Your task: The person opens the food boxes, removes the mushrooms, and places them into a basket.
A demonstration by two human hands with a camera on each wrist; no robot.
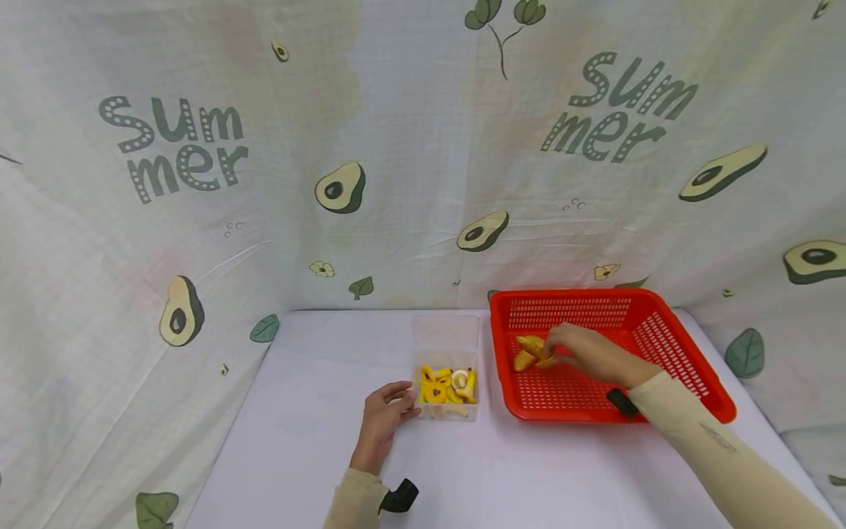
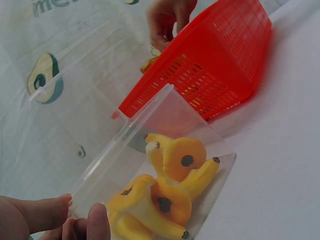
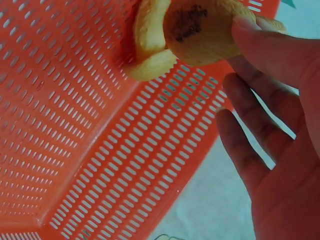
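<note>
My left hand (image 1: 386, 415) is at the left side of a clear plastic box (image 1: 426, 413). In the left wrist view its thumb and fingertips pinch the box's edge. Several yellow banana-shaped pieces (image 2: 177, 192) with dark tips and dark round patches lie in the box. Over the inside of a red basket (image 1: 617, 411), my right hand (image 1: 595, 353) pinches a brownish-yellow banana-like piece (image 3: 205, 32) with a dark patch between thumb and fingers. Beneath and beside it are other brownish-yellow pieces (image 1: 524, 360) in the basket.
The box's clear lid (image 1: 446, 330) stands raised at its back. Basket and box are side by side on a white-covered table (image 1: 317, 367), the basket to the right. A printed cloth (image 1: 396, 110) with avocados hangs behind the table.
</note>
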